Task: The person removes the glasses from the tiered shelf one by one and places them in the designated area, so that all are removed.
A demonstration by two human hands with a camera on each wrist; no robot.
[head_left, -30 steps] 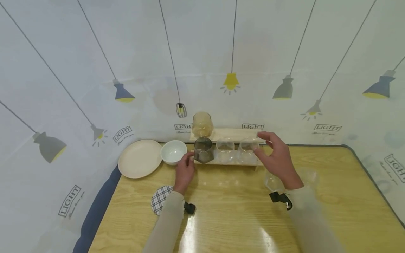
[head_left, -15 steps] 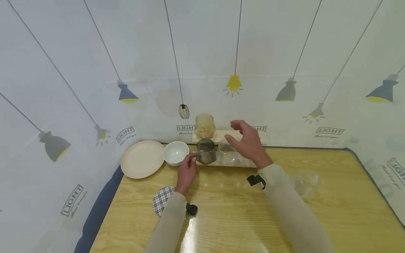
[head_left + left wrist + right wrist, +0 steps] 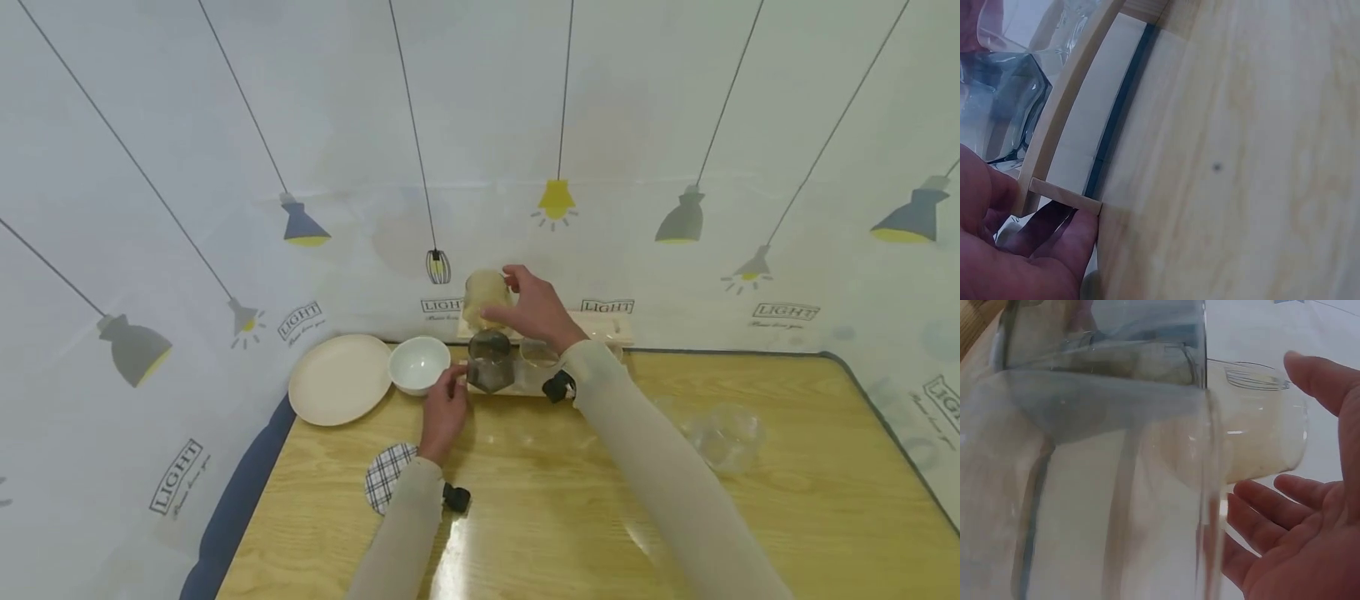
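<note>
A two-tier wooden rack (image 3: 603,326) stands against the back wall. My left hand (image 3: 442,414) is at its left end; in the left wrist view that hand (image 3: 1035,256) pinches the rack's end piece (image 3: 1066,196). On the upper tier sits an amber glass (image 3: 482,292). My right hand (image 3: 538,310) reaches around its right side, and in the right wrist view the fingers (image 3: 1272,512) are spread with a gap between thumb and amber glass (image 3: 1260,437). A smoky grey glass (image 3: 491,372) and clear glasses (image 3: 538,353) occupy the lower tier, partly hidden by my right arm.
A white bowl (image 3: 419,365) and a cream plate (image 3: 340,380) lie left of the rack. Nearer is a checked round coaster (image 3: 388,472), partly under my left sleeve. Clear glassware (image 3: 729,437) stands on the table (image 3: 540,517) right of my right arm.
My right hand has moved left, from the rack's right end past the clear glasses to the amber glass. My left hand has stayed at the rack's left end.
</note>
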